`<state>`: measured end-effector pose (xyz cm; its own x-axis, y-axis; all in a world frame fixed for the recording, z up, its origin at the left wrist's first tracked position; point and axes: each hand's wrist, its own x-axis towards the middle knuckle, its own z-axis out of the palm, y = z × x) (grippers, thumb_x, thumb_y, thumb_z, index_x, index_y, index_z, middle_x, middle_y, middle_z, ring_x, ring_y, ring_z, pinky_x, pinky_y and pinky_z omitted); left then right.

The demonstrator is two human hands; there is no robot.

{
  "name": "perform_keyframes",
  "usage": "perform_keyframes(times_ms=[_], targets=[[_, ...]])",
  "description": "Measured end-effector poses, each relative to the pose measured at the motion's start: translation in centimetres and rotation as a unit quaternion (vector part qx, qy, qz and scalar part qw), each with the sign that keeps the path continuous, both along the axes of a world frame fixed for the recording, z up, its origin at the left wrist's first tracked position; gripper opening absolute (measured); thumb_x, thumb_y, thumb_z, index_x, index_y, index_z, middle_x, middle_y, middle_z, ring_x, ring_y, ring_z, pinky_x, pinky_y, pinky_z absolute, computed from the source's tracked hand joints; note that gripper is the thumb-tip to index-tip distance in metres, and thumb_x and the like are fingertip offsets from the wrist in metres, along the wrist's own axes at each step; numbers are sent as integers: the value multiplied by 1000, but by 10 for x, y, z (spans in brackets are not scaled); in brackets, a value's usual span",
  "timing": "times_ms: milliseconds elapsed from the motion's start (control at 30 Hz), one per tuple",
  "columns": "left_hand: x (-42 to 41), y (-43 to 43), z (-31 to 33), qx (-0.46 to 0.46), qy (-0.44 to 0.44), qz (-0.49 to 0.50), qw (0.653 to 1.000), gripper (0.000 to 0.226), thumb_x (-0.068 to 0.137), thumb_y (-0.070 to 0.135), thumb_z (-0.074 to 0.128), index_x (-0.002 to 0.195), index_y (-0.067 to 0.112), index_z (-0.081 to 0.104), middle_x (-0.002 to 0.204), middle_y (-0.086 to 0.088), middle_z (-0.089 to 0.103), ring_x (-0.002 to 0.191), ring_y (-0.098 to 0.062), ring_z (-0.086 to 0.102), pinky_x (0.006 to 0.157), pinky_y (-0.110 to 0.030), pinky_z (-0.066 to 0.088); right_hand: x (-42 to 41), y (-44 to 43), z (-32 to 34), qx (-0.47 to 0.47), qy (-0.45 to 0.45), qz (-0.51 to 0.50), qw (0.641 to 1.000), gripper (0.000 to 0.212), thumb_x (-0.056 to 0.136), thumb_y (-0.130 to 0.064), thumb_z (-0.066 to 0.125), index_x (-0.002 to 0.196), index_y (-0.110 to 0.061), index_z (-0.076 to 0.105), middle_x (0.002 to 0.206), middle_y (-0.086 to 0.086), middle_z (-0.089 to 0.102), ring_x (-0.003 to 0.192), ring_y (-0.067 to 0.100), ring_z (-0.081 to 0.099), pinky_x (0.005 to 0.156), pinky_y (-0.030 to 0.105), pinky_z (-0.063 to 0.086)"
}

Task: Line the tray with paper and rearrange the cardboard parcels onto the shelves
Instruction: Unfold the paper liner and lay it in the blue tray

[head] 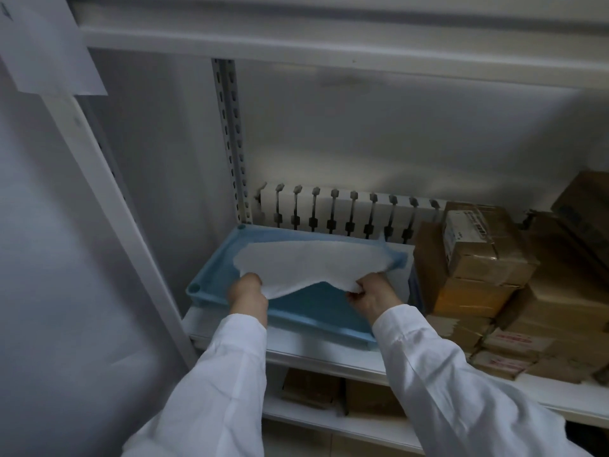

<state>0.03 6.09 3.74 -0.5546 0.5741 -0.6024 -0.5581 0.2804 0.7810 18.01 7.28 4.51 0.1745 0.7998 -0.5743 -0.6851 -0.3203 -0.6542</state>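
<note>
A light blue tray (211,275) lies on the white shelf (313,354), left of a stack of cardboard parcels (487,258). A white sheet of paper (313,262) hangs over the tray, its far edge resting inside and its near edge lifted. My left hand (248,293) grips the near left corner of the paper. My right hand (374,293) pinches the near right corner. Both arms wear white sleeves.
A white slotted rack (346,209) stands behind the tray against the back wall. A perforated metal upright (232,140) rises at the back left. More parcels (313,389) sit on the lower shelf. A paper note (43,44) hangs at the upper left.
</note>
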Motion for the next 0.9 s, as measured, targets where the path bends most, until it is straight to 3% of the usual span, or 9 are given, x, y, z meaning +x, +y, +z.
perform_keyframes(times_ms=[67, 133, 267, 400, 500, 633, 767, 833, 900], targets=[[3, 0, 11, 58, 23, 19, 998, 30, 93, 1, 41, 118, -2, 57, 113, -15, 58, 104, -30, 56, 89, -33, 43, -5, 1, -2, 54, -88, 28, 994, 45, 100, -7, 35, 137, -34, 39, 113, -1, 57, 99, 25, 58, 72, 36, 57], [2, 5, 16, 131, 46, 33, 990, 22, 94, -1, 37, 94, 2, 59, 87, -11, 58, 78, -19, 56, 72, -23, 43, -11, -3, 3, 83, -159, 36, 983, 36, 103, -24, 34, 136, -38, 36, 117, -3, 53, 105, 24, 54, 94, 46, 49], [-5, 17, 19, 258, -10, 20, 966, 37, 93, -1, 32, 61, 16, 36, 43, 8, 40, 35, -3, 34, 52, -17, 31, -11, 0, -1, 153, -232, 47, 960, 25, 104, -37, 28, 128, -40, 34, 114, -10, 49, 101, 12, 48, 98, 30, 37], [-16, 20, -1, 255, 118, -56, 958, 27, 96, 2, 37, 77, 12, 53, 67, 2, 51, 58, -6, 53, 56, -9, 43, -14, -1, -23, 118, -263, 43, 957, 36, 104, -20, 34, 135, -37, 30, 125, -7, 48, 98, 8, 51, 96, 28, 36], [-26, 19, -21, 173, 123, -80, 974, 21, 98, 19, 41, 107, 9, 57, 97, -11, 59, 82, -20, 50, 68, -14, 44, -18, -6, -37, -13, -232, 40, 972, 78, 89, 4, 52, 149, -23, 10, 148, 8, 33, 126, 30, 42, 107, 44, 37], [-33, 13, -32, 45, 292, -100, 950, 60, 90, 3, 54, 144, 8, 26, 136, -18, 47, 118, -32, 51, 95, -32, 40, -19, -7, -41, -75, -245, 43, 966, 91, 84, 1, 63, 150, -15, 3, 151, 13, 28, 132, 31, 39, 111, 41, 34], [-38, 21, -30, -1, 278, -27, 960, 48, 89, 1, 49, 135, -5, 39, 136, -25, 48, 122, -39, 49, 103, -41, 39, -25, -5, -32, -153, -514, 170, 827, 105, 81, -20, 69, 150, -24, -11, 156, 19, 5, 139, 37, 26, 113, 43, 29], [-39, 24, -30, -29, 278, -60, 958, 36, 91, 0, 43, 126, -11, 47, 128, -27, 53, 119, -41, 51, 100, -42, 40, -29, -5, -32, -91, -623, 246, 737, 97, 85, -27, 65, 151, -27, -7, 158, 15, -9, 145, 36, 6, 118, 44, 14], [-39, 23, -30, -6, 263, -69, 962, 32, 94, 3, 38, 119, -12, 52, 125, -26, 56, 116, -40, 52, 99, -42, 40, -34, -5, -36, 25, -686, 356, 634, 80, 87, -40, 60, 151, -26, 13, 159, 9, 9, 146, 33, 10, 118, 42, 13]])
